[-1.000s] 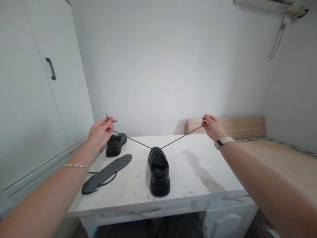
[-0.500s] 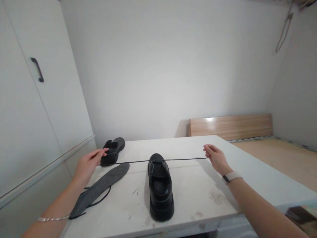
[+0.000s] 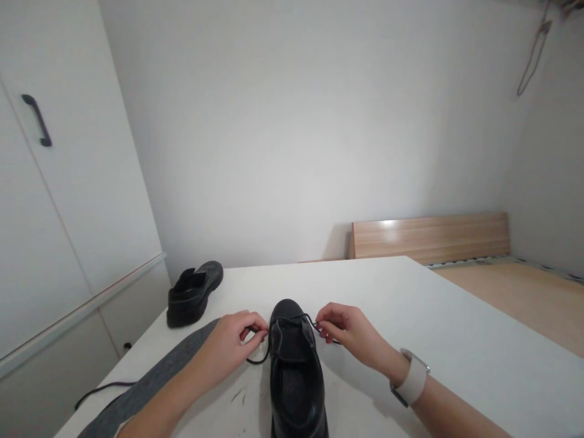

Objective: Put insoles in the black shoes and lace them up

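Note:
A black shoe (image 3: 297, 389) stands upright on the white table, toe pointing away from me. A thin black shoelace (image 3: 259, 361) crosses the front of its opening, with lengths coming out on both sides. At the shoe's left edge my left hand (image 3: 244, 334) pinches the lace between thumb and finger. On the other side, close to the toe, my right hand (image 3: 340, 325) has its fingers closed on the lace, and a short end sticks out below them. A grey insole (image 3: 157, 377) lies partly under my left forearm.
The second black shoe (image 3: 191, 295) sits at the table's far left corner. Another dark lace end (image 3: 98, 389) lies by the left edge of the white table (image 3: 378, 286). A white cabinet (image 3: 68, 201) rises at left; a wooden bed frame (image 3: 429, 234) is at right.
Both my hands have come inward from wide apart to the two sides of the shoe. The lace, stretched straight across before, now hangs in short loops beside it. My view has shifted slightly.

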Demonstrator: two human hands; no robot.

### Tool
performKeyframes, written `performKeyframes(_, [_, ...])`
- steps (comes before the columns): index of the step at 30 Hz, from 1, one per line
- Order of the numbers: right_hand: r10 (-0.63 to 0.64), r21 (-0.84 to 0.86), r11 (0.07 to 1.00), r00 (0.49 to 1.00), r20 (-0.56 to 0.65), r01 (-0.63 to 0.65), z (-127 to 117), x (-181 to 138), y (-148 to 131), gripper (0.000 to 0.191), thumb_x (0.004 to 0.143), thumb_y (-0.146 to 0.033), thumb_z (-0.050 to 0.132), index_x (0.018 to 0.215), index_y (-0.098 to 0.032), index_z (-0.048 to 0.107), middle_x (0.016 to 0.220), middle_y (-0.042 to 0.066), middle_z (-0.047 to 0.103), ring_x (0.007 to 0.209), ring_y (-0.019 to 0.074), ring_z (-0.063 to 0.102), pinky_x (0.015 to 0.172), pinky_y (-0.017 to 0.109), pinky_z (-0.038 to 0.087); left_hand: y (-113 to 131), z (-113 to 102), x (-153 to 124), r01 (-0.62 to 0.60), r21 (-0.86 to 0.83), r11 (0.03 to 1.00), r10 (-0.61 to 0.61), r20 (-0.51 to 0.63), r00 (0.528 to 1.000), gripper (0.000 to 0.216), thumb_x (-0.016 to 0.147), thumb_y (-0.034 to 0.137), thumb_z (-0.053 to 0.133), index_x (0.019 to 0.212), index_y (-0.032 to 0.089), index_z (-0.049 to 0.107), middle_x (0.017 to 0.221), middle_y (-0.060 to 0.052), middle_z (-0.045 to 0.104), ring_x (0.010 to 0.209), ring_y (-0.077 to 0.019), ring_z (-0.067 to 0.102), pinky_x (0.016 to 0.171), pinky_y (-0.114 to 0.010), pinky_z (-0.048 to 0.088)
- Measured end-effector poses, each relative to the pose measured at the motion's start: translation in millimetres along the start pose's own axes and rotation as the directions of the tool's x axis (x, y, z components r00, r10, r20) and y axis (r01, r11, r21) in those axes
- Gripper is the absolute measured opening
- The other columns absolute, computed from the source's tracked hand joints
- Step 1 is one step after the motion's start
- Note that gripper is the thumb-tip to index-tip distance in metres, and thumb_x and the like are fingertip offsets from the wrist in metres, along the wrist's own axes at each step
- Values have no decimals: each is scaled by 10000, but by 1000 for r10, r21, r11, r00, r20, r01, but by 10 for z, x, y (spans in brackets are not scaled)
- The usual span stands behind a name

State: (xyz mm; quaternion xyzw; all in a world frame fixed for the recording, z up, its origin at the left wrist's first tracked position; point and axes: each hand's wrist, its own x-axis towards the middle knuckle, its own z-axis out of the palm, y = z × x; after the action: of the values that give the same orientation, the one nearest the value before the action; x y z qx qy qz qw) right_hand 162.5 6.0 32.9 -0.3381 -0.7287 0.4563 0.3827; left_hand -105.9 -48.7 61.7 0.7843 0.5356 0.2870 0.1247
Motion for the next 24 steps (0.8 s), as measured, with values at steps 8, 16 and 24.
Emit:
performKeyframes(8, [-188, -416, 891, 982, 23, 180, 76, 60, -169, 123, 863, -136, 561, 808, -180, 662, 811, 29, 610, 719, 155, 575, 629, 265, 445, -63, 72, 35, -32, 44, 999, 34, -31, 999, 163, 816, 145, 541, 798, 196, 695, 739, -11, 671, 669, -150, 562, 644, -255, 397])
performKeyframes(16, [-267, -531, 807, 962, 61, 258, 137, 50, -192, 147, 908, -130, 541, 856, -208, 654, 931, 61, 602, 907, 212, 584, 818, 345, 471, -96, 161, 28, -77, 14, 997, 78, -88, 993, 159, 834, 101, 568, 799, 195, 691, 740, -17, 683, 723, -166, 590, 675, -273, 443])
performKeyframes(24, [-194, -509, 838, 979, 61, 197, 178, 24, -157, 166, 929, -151, 520, 865, -219, 657, 837, 36, 649, 743, 188, 609, 682, 299, 476, -74, 210, -18, -228, 350, 909, 322, -239, 916, 148, 827, 81, 612, 804, 201, 694, 870, -53, 681, 889, -255, 570, 778, -419, 403])
